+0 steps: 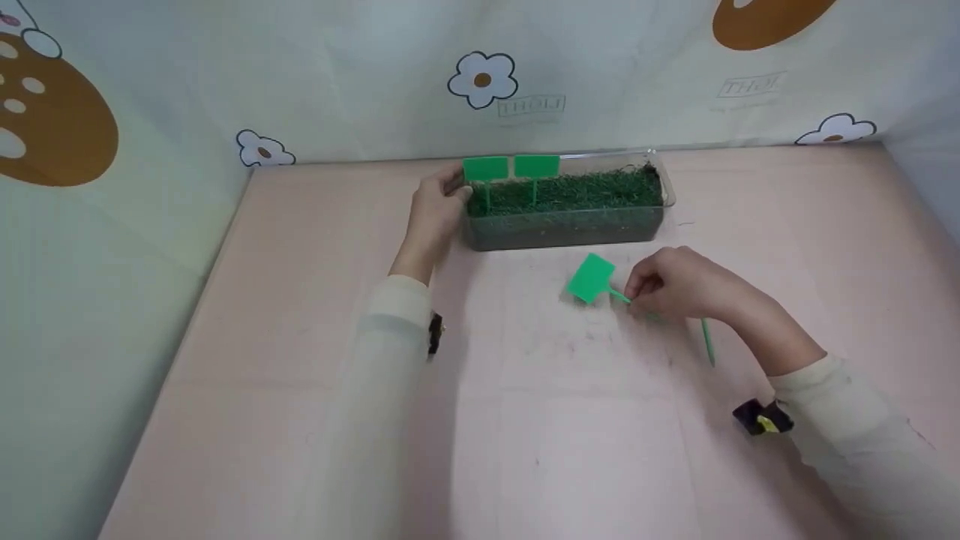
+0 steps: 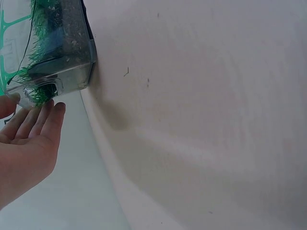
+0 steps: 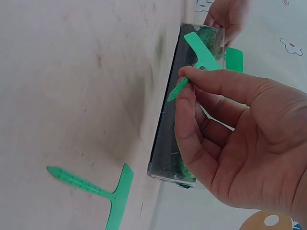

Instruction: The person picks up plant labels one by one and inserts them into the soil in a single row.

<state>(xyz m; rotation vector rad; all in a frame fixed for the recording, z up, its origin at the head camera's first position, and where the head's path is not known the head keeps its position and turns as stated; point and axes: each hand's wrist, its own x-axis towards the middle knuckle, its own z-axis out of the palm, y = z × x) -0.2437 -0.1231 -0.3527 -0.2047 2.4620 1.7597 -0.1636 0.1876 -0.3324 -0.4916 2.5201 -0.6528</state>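
A clear plastic container point(image 1: 566, 231) with dark soil and green grass point(image 1: 600, 190) stands at the back of the table. Two green T-shaped plant labels stand upright in it: the left label point(image 1: 486, 169) and the right label point(image 1: 537, 166). My left hand point(image 1: 435, 214) holds the container's left end, thumb and fingers at its rim. In front of the container, my right hand point(image 1: 686, 285) pinches the stem of another green plant label point(image 1: 592, 278) between thumb and forefinger; the pointed tip point(image 3: 175, 94) shows in the right wrist view. Beneath that hand lies a further label point(image 3: 86, 184), partly hidden in the head view.
Pink cloth covers the table point(image 1: 570, 442). Behind the container hangs a pale curtain point(image 1: 360, 82) with flower prints, close to the table's back edge. A few dark specks lie on the cloth.
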